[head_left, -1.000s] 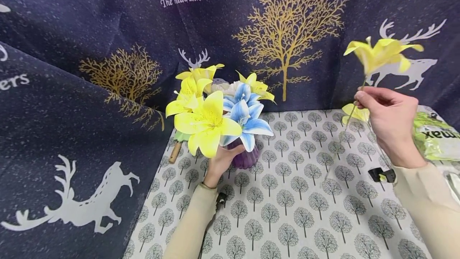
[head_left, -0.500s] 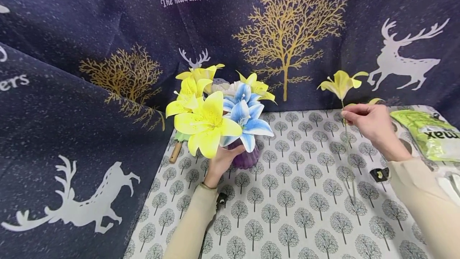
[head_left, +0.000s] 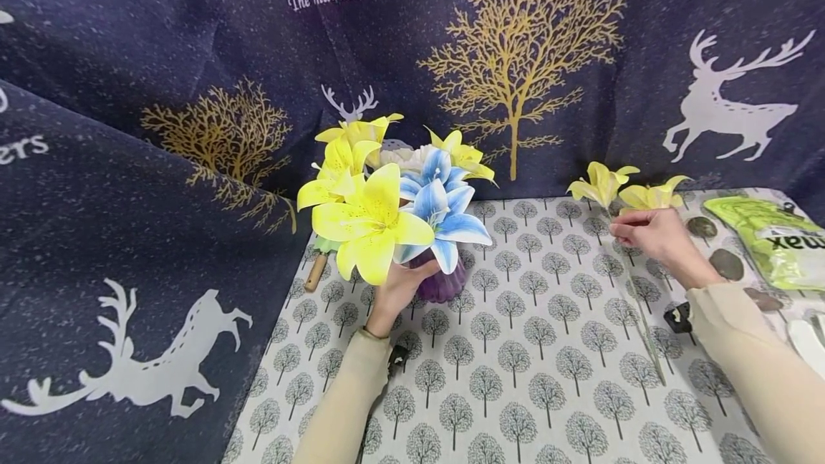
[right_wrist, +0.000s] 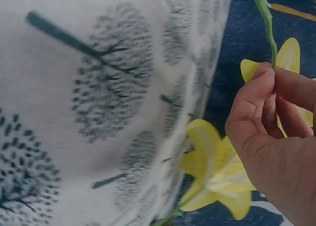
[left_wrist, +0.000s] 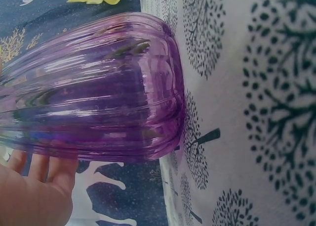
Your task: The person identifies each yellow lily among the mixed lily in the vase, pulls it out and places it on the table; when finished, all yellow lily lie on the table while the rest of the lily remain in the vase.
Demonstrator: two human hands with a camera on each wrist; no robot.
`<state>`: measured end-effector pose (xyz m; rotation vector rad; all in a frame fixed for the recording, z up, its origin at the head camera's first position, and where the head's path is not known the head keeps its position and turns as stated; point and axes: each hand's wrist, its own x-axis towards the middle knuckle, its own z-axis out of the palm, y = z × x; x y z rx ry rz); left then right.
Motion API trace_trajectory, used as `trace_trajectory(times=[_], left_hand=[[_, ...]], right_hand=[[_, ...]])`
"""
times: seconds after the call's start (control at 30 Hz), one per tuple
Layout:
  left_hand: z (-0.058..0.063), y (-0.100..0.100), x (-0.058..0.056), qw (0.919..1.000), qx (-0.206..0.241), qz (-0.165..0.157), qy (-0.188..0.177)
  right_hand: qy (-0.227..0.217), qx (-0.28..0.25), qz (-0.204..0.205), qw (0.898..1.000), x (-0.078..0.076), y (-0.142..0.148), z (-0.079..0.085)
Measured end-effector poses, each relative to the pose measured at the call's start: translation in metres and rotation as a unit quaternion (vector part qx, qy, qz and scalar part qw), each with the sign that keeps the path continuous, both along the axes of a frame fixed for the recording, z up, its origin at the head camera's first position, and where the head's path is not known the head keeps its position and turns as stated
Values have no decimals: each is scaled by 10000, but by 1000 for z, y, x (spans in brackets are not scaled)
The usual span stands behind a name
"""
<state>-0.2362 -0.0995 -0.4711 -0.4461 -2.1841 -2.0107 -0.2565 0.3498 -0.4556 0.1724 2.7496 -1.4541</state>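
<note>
My left hand [head_left: 397,292] grips a ribbed purple glass vase [left_wrist: 108,92] near its neck; the vase stands upright on the tree-print cloth. Yellow lilies [head_left: 370,224] and blue-and-white lilies [head_left: 445,217] fill its top, with a pale flower partly hidden behind them. Over at the right, my right hand [head_left: 654,238] pinches the thin green stem of a single yellow lily [head_left: 601,183] between thumb and fingertips. The stem [right_wrist: 269,30] shows above the fingers in the right wrist view. Close beside that hand is another yellow lily [right_wrist: 217,174], at the cloth's back edge.
Several grey-brown stones [head_left: 726,263] lie beyond my right forearm, near a green-and-white plastic bag [head_left: 770,242]. A wooden-handled tool [head_left: 314,272] lies left of the vase. Dark blue fabric [head_left: 399,41] printed with trees and deer hangs behind.
My right hand has come down and a little left with the yellow lily, bringing its bloom beside the other loose lily. The left hand and vase have stayed put.
</note>
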Motion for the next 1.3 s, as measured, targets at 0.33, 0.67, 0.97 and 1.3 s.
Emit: trace_trajectory(times=[0.33, 0.67, 0.97, 1.3], left_hand=[[1, 1, 4, 9998, -27, -21, -190], [26, 5, 19, 9997, -65, -3, -224], [28, 5, 20, 9998, -66, -94, -136], [16, 2, 10, 9998, 18, 19, 221]], right_hand=[[-296, 3, 179, 9994, -2, 7, -20], [-402, -135, 329, 9986, 0, 12, -27], [-349, 97, 465, 9983, 7, 5, -23], [628, 1250, -420, 9893, 26, -23, 13]])
